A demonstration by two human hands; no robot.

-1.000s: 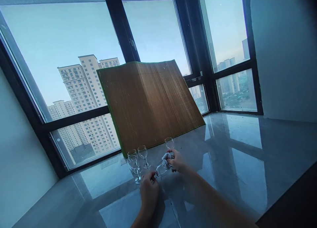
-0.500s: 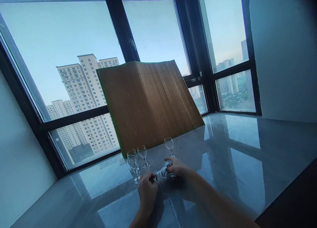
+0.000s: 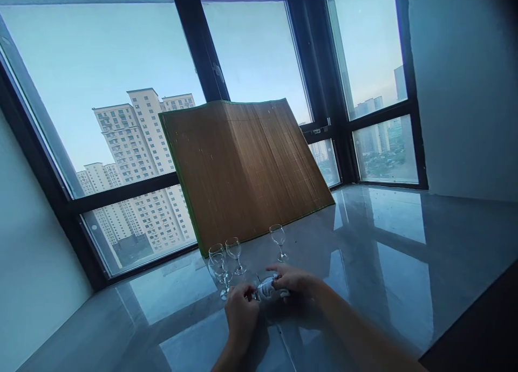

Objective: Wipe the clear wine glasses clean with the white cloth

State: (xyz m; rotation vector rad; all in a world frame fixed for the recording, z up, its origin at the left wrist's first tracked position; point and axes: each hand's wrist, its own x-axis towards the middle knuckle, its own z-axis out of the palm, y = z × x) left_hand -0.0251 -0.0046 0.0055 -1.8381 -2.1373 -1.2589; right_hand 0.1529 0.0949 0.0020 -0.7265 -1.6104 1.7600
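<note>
A small stemmed wine glass [image 3: 257, 293] lies tilted between my hands, low over the glossy surface. My left hand [image 3: 242, 309] is closed around its stem end. My right hand [image 3: 294, 280] grips a crumpled white cloth [image 3: 267, 288] against the bowl, with the index finger stretched out; how much cloth is inside the bowl I cannot tell. Just beyond my left hand, several glasses stand upright in a cluster, including a rear glass [image 3: 233, 249] and a front glass [image 3: 217, 265]. A separate glass [image 3: 278, 236] stands upright beyond my right hand.
A large brown slatted mat [image 3: 251, 172] with green edging leans against the dark window frame [image 3: 324, 81] behind the glasses. The glossy grey sill [image 3: 356, 264] mirrors the windows. White walls [image 3: 461, 102] flank it, and a dark area [image 3: 485, 323] lies at lower right.
My right hand has turned and shifted slightly downward at the bowl, uncovering the foot of the separate glass. My left hand keeps its grip in nearly the same place.
</note>
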